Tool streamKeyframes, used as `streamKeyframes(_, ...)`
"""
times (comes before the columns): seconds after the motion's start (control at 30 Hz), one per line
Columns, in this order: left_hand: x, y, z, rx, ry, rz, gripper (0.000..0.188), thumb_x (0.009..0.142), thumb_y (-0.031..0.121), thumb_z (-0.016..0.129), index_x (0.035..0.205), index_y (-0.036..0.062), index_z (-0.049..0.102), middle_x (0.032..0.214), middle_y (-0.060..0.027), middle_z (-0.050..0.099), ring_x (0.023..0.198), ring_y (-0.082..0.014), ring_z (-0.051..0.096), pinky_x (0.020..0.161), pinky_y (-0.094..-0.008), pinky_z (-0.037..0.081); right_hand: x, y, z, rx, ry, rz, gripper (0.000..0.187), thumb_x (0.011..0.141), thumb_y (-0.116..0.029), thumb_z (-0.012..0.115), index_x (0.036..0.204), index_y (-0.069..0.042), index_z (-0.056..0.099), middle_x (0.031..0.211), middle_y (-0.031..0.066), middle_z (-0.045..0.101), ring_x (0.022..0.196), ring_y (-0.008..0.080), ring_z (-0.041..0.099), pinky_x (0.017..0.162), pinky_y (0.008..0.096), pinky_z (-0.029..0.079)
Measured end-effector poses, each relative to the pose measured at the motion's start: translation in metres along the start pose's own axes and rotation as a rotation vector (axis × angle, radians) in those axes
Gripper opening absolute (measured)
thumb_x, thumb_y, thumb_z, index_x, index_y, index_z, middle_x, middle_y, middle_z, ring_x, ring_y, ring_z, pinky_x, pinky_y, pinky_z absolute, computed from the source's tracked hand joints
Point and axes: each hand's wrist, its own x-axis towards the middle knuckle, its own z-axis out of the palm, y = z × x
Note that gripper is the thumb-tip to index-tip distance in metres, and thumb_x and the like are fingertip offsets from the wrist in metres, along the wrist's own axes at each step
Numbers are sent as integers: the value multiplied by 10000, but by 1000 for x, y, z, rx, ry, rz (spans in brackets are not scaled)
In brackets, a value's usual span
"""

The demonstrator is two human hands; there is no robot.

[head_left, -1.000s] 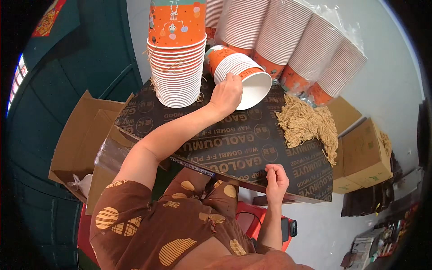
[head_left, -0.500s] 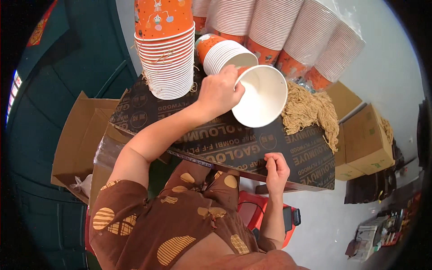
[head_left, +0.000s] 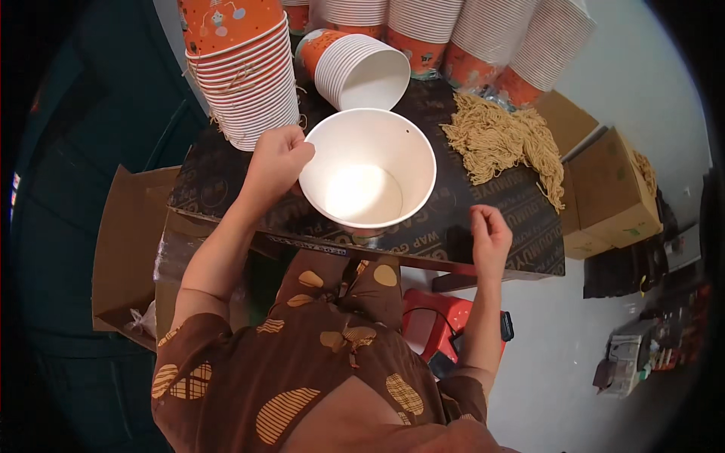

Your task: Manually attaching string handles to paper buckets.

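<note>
My left hand (head_left: pixel 279 162) is closed on the left rim of a large paper bucket (head_left: pixel 408 170), white inside, its mouth facing up toward me over the table's near part. A small dark hole shows in its wall at the upper right. My right hand (head_left: pixel 492 234) hovers above the table's right front, apart from the bucket, fingers curled and thumb near the index finger; whether they pinch anything is too small to tell. Behind the bucket, a nested stack of orange paper buckets (head_left: pixel 328 60) lies on its side. A pile of tan cords (head_left: pixel 495 136) lies beyond my right hand.
A tall stack of nested orange buckets (head_left: pixel 249 90) stands at the back left, some cord strands hanging on it. Several plastic-wrapped bucket stacks (head_left: pixel 423 19) line the back. The black printed table (head_left: pixel 521 189) has cardboard boxes (head_left: pixel 615 189) to its right. A red stool (head_left: pixel 445 313) stands below.
My left hand has brought the bucket nearer and leftward, and its mouth now faces more upward. The right hand has shifted slightly right, still curled. The whole view has shifted a little.
</note>
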Motion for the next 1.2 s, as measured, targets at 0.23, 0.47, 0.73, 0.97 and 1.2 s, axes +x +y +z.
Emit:
streamKeyframes(0.23,-15,7,5,-228,-21,-74,303,937,225,524,725,9,544,605,-26,555,470,-74,513,399,-212,396,31,17,-19,-346,28,-118,112,877,-93,614,889,16,635,791,130,614,692,227,596,645,317,466)
streamKeyframes(0.47,-34,-20,-1,-341,65,-53,323,984,261,454,785,19,530,738,-64,624,448,-70,505,374,-187,357,55,38,-36,-543,32,-174,87,850,-71,625,914,-15,645,810,147,609,706,290,603,654,358,477)
streamKeyframes(0.73,-56,-43,6,-294,-3,-161,327,989,255,454,730,64,517,601,-30,553,437,-78,510,352,-190,312,97,58,-39,-662,-6,-150,148,831,-98,633,966,-41,646,861,160,621,784,328,622,693,407,487)
streamKeyframes(0.97,-63,-56,12,-251,4,-195,337,993,253,449,734,51,520,569,-9,507,435,-75,500,363,-187,317,114,57,-24,-900,-7,-91,158,824,-173,634,940,-66,644,897,165,624,833,363,617,729,445,497)
streamKeyframes(1.2,-68,-56,10,-316,35,-179,319,995,218,449,750,37,540,627,1,523,447,-60,491,378,-177,310,83,49,-36,-752,-40,-277,51,852,-85,577,845,-39,598,880,178,567,790,393,575,684,464,466)
